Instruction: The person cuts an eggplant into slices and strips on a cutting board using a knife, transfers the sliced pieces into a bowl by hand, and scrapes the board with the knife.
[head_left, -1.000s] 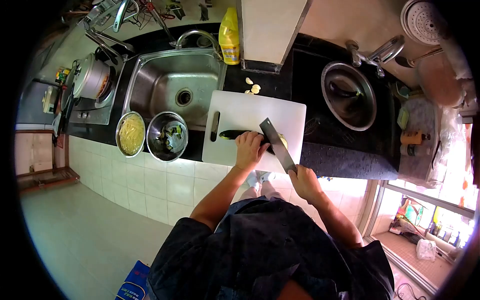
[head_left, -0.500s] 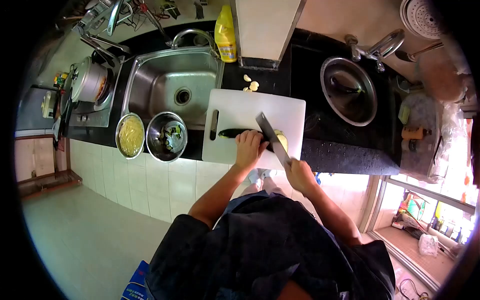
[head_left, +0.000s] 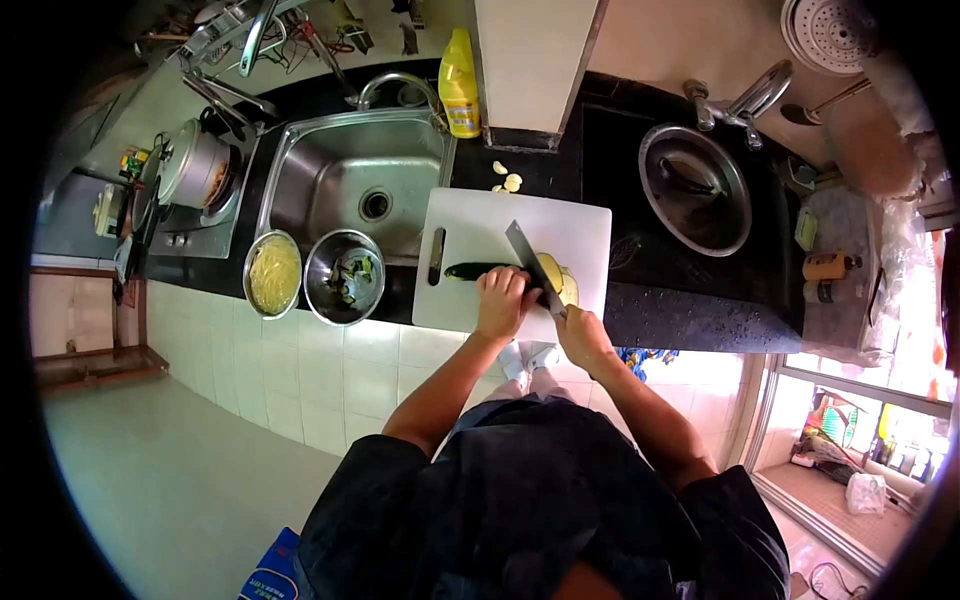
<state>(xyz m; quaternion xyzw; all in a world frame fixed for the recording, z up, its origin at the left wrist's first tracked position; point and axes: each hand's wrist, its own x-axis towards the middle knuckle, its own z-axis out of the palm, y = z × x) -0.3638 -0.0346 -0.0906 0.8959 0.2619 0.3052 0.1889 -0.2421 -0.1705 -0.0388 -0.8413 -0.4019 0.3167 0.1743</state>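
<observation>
On the white cutting board (head_left: 465, 220) lies a long dark eggplant (head_left: 466, 271), its far left end bare of fingers. My left hand (head_left: 503, 298) is closed over its right part, fingers bent and pressed on top. My right hand (head_left: 584, 335) is wrapped round the handle of a kitchen knife (head_left: 538, 268), which I hold with the blade slanting up and left across the cut end. Pale eggplant slices (head_left: 566, 287) rest in an overlapping pile just right of the blade. The knife's handle is mostly hidden by my fingers.
Left of the board stand a bowl of pale shreds (head_left: 273, 276) and a metal bowl with dark scraps (head_left: 345, 278). Behind them is a steel sink (head_left: 330, 180). Garlic cloves (head_left: 512, 183) lie behind the board. At right, a metal basin (head_left: 740, 215) holds another eggplant (head_left: 685, 180).
The knife and my right hand have shifted slightly left and closer to my left hand. More of the pale slices shows beside the blade. The whole view has shifted a little.
</observation>
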